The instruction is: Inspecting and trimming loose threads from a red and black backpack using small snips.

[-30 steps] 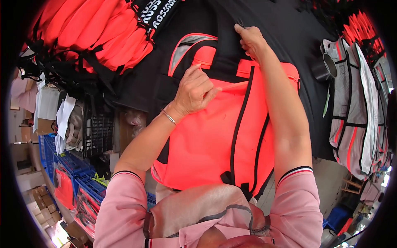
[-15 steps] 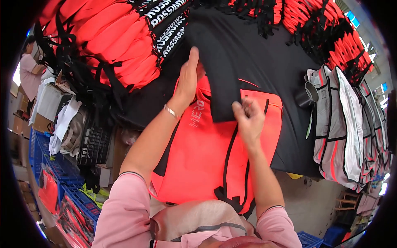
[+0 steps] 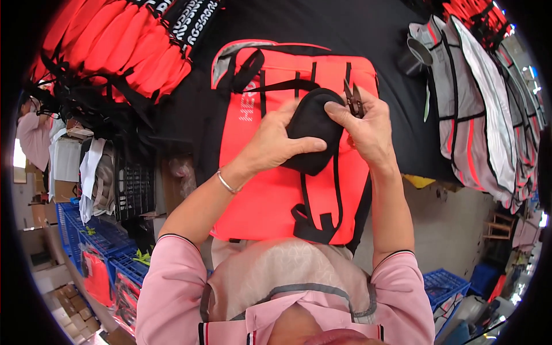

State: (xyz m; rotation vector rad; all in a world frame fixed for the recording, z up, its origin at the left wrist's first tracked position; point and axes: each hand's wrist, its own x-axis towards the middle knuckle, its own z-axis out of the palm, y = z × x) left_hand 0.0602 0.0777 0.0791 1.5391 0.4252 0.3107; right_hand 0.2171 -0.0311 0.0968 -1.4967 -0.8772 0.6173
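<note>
A bright coral-red backpack (image 3: 259, 192) with black straps and trim lies on the black-covered table in front of me. Above its middle, my left hand (image 3: 275, 141) grips a rounded black padded piece (image 3: 313, 123), thumb across its face. My right hand (image 3: 371, 126) presses its thumb on the far right edge of that piece. Small dark thread snips (image 3: 353, 100) sit in the same hand, blades pointing away from me. Whether the padded piece is joined to the backpack is hidden. A black strap (image 3: 282, 86) runs across the backpack's upper part.
A pile of red bags (image 3: 121, 46) with black straps lies at the far left. On the right, grey bags with black trim (image 3: 460, 103) stand beside a dark metal cup (image 3: 420, 53). Blue crates (image 3: 86, 227) stand low at the left; a person (image 3: 33, 135) is beyond them.
The long black piece lifted between my hands now shows as a rounded shape held over the backpack. The left hand came down toward me; the snips now show in my right hand. The view shifted.
</note>
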